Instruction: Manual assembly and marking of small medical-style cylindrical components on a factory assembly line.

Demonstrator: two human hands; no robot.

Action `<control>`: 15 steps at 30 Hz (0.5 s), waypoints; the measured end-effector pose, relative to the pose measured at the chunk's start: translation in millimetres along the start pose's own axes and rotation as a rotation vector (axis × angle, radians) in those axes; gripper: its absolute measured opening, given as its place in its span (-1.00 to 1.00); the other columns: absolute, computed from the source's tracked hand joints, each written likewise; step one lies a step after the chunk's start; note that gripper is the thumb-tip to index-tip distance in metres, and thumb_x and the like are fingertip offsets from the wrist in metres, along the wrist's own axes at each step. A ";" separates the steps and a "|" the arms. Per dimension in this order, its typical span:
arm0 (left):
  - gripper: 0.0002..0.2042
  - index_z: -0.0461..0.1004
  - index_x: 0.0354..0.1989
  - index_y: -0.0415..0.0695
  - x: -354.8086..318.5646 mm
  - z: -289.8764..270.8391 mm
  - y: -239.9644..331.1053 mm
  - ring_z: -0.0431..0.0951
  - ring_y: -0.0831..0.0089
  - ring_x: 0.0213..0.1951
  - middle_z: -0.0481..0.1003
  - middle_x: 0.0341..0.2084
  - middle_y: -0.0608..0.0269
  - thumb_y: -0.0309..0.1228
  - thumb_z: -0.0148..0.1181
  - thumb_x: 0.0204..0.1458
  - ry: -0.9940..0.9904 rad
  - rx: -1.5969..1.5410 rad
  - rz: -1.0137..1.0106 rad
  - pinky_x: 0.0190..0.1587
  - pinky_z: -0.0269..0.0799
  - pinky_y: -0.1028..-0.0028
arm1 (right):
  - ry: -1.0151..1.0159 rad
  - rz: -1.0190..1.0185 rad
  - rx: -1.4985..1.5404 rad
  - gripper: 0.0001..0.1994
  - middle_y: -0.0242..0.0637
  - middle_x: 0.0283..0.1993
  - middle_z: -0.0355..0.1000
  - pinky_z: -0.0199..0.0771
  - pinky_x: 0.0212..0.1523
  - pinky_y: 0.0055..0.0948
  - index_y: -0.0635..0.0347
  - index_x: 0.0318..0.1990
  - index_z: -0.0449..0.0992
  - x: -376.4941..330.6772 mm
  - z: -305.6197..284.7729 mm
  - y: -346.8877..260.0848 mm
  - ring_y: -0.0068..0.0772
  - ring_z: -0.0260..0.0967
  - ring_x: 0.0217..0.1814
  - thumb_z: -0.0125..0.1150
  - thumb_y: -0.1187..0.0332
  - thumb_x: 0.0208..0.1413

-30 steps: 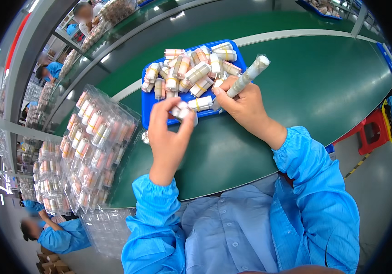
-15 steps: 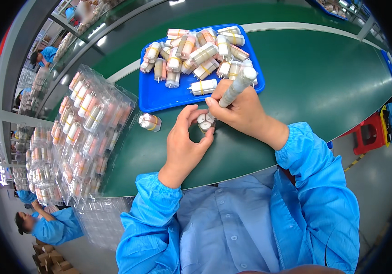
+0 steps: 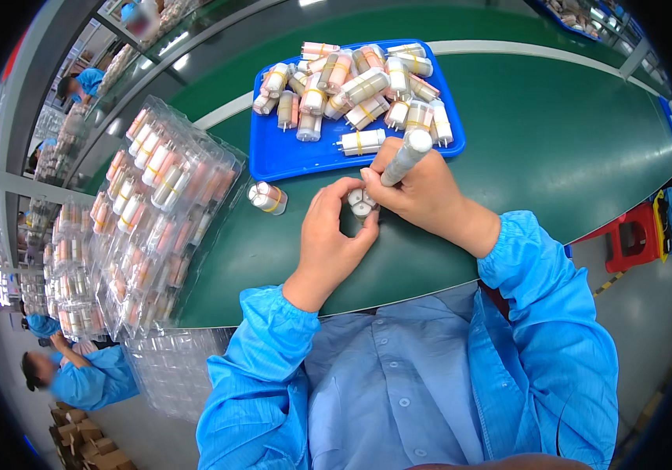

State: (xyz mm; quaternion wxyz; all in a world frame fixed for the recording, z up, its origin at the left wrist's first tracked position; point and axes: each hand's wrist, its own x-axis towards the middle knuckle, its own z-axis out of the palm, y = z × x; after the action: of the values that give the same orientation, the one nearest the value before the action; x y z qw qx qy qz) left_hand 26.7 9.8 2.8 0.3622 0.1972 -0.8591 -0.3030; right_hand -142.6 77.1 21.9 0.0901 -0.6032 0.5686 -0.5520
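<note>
Close to the tray's near side, my left hand (image 3: pixel 330 235) has its thumb and fingers curled around a small bundle of white-ended cylinders (image 3: pixel 361 205), which stands with its ends facing up. My right hand (image 3: pixel 430 188) grips a thick, pen-like tool (image 3: pixel 406 159) with a whitish-grey wrapped barrel, tilted over the bundle. My right fingers hide the tool's tip, so contact with the bundle is unclear. Left of my left hand, another bundle (image 3: pixel 268 197) with a yellow band lies on the green table (image 3: pixel 555 149).
A blue tray (image 3: pixel 281 166) beyond my hands holds a heap of banded white, pink and grey bundles. Stacked clear plastic trays (image 3: pixel 136 251) of similar bundles stand at the left. A red stool (image 3: pixel 632 235) is at the right. People in blue work at the far left.
The whole view has shifted slightly, with the tray and loose bundle now farther right. The pen-like tool has tilted a little more upright. Both hands keep their holds.
</note>
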 end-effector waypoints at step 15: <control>-0.29 0.18 0.30 -0.22 -4.8 5.6 -2.6 0.58 0.24 0.02 0.56 0.01 -0.01 -0.59 0.36 -0.08 -0.067 -0.106 -0.068 0.12 0.45 0.33 | 0.000 0.123 0.159 -0.87 -0.32 -0.48 0.44 0.33 -0.44 -0.41 0.25 -0.39 0.50 0.5 -3.4 3.7 -0.48 0.37 -0.48 0.32 0.44 0.14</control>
State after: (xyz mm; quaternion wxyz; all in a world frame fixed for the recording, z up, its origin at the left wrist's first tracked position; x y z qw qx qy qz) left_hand 26.0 12.7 -4.4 0.3328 0.1965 -0.8464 -0.3665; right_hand -147.5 77.2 20.7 0.1713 -0.5581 0.5590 -0.5888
